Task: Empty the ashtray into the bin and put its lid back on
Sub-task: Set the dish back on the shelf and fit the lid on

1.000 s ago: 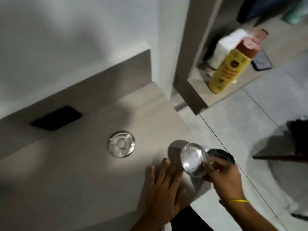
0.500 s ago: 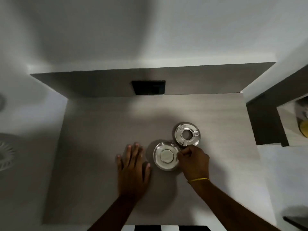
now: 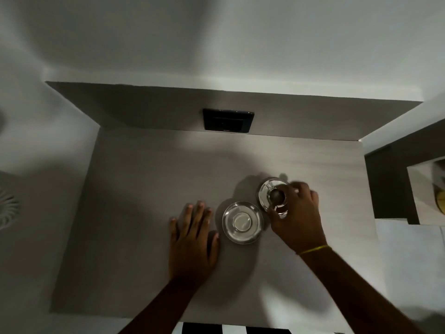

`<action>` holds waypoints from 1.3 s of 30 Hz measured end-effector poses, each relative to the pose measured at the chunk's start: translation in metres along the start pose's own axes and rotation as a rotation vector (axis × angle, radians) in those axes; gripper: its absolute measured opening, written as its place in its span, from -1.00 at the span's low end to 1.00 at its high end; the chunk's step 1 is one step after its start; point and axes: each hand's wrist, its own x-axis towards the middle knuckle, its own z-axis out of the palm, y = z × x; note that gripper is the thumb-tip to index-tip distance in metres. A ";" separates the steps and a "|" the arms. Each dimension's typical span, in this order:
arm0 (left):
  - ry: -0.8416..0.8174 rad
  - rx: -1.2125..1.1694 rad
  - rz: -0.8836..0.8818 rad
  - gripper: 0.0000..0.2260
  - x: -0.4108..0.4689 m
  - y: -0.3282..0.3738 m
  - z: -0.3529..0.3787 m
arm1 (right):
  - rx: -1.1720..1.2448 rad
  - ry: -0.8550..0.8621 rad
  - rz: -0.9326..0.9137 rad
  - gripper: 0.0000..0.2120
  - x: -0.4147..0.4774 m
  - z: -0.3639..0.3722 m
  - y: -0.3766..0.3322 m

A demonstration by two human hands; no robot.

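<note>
The round steel ashtray bowl (image 3: 242,222) sits open on the grey tabletop (image 3: 149,189), with nothing visible inside it. Just beyond it to the right is its shiny lid (image 3: 267,194), a ring with a dark centre hole. My right hand (image 3: 295,220), with a yellow band on the wrist, is closed around the lid's right side and covers part of it. Whether the lid is lifted off the table is unclear. My left hand (image 3: 192,239) lies flat on the table, fingers spread, just left of the bowl and not touching it.
A black socket plate (image 3: 228,120) is set in the back panel behind the table. White walls stand behind and to the left. A dark shelf unit (image 3: 385,184) borders the table on the right. The bin is out of view.
My view swung from the floor side back over the table. My right hand set the bowl down, let go of it, and moved up right onto the lid. My left hand stayed flat.
</note>
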 end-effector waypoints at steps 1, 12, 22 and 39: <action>-0.002 0.005 0.003 -0.44 0.000 -0.001 0.000 | -0.075 -0.092 -0.056 -0.30 0.009 -0.002 0.002; -0.009 -0.005 -0.015 -0.44 0.000 0.001 0.001 | -0.370 -0.354 -0.332 -0.18 0.038 -0.011 0.000; 0.002 -0.015 -0.005 -0.43 0.000 0.001 -0.001 | 0.047 -0.331 -0.227 -0.20 0.004 -0.023 -0.025; 0.035 -0.017 -0.006 -0.42 0.000 -0.001 0.001 | -0.274 -0.377 -0.354 -0.24 -0.026 0.030 -0.064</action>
